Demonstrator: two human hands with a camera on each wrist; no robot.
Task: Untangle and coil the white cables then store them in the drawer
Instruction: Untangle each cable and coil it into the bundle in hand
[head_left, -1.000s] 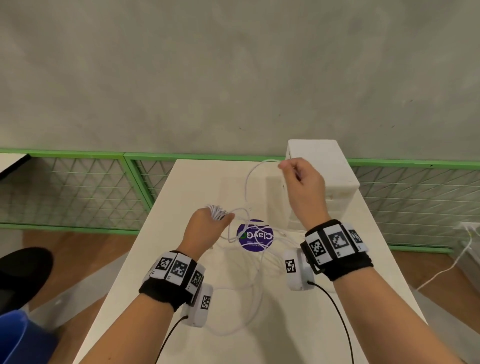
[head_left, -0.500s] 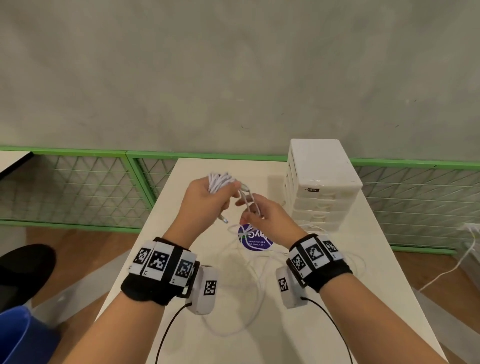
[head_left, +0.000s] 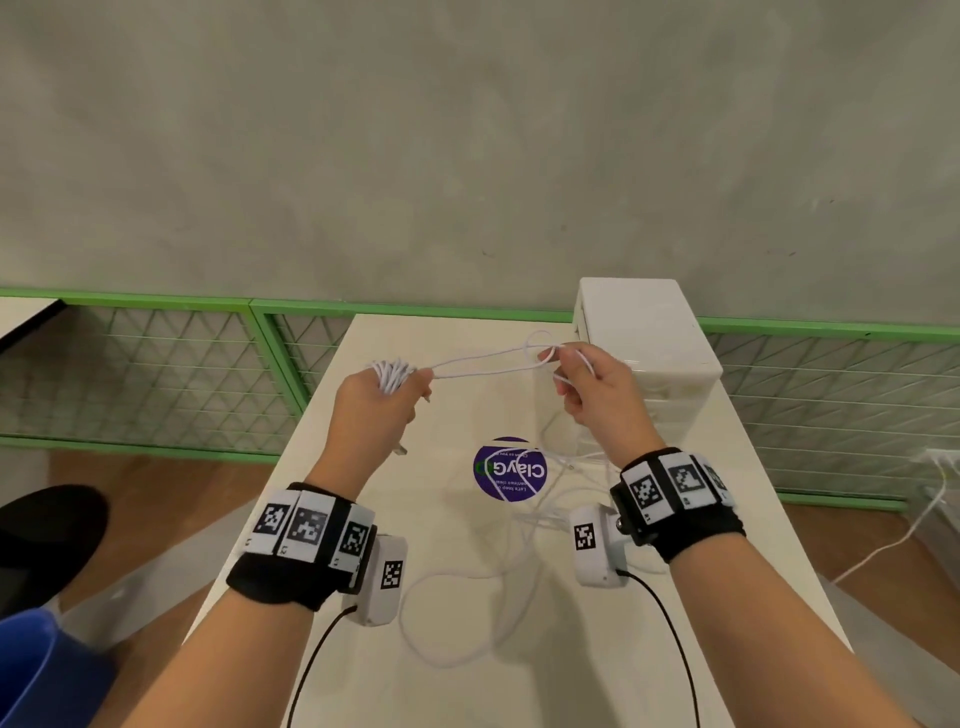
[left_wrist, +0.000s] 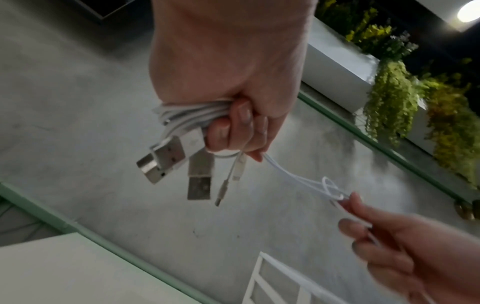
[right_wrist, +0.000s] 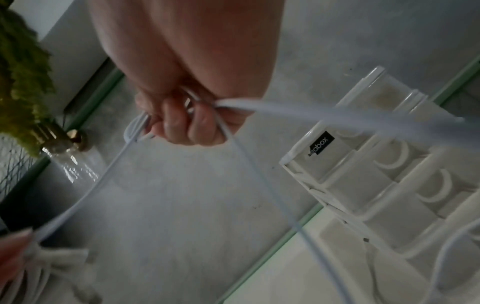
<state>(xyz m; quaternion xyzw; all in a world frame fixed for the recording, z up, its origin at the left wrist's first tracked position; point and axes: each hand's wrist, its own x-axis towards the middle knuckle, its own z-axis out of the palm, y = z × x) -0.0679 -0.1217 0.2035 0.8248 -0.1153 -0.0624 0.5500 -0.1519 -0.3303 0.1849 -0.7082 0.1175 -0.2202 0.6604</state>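
My left hand grips a bundle of coiled white cable, raised above the table. Several USB plugs hang from that fist. Two white strands stretch rightward from the bundle to my right hand, which pinches a small loop of cable. More loose white cable lies tangled on the table below both wrists. The white drawer unit stands just behind my right hand, its drawers closed.
The cream table carries a round purple sticker. A green mesh fence runs behind it against a grey wall. A blue bin and a dark shoe sit at lower left. Another white cord trails over the floor at right.
Half a second ago my hands were close together at the bundle. My right hand has pulled away to the right, drawing two strands taut toward the drawer unit.
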